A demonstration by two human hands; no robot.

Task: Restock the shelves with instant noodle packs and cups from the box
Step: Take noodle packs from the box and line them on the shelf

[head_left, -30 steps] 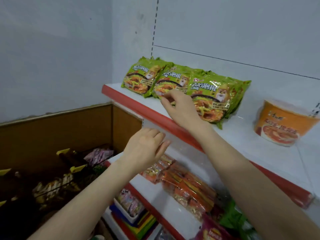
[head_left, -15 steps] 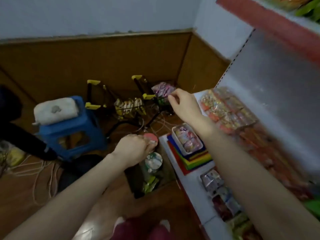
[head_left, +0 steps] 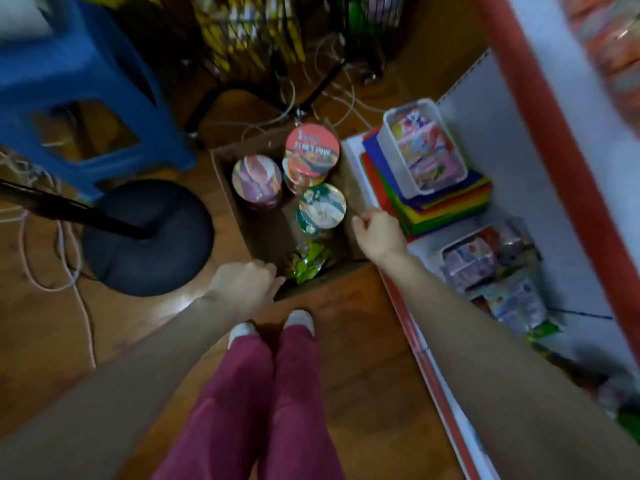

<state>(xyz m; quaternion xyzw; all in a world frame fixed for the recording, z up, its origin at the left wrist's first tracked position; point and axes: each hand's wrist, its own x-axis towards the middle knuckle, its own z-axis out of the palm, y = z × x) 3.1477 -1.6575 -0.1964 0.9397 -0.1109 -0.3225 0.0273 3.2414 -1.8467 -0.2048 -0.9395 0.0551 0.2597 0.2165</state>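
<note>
Dim, warm-toned; soft glare on floor (head_left: 180, 299); motion blur throughout, heaviest along shelf (head_left: 519, 91); edges bowed by wide angle.

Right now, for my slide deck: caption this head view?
Empty left hand and right hand reach toward a brown cardboard box of round-lidded noodle cups.

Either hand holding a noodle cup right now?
No, the left hand and right hand are both empty near the box; the cups sit inside it.
</note>
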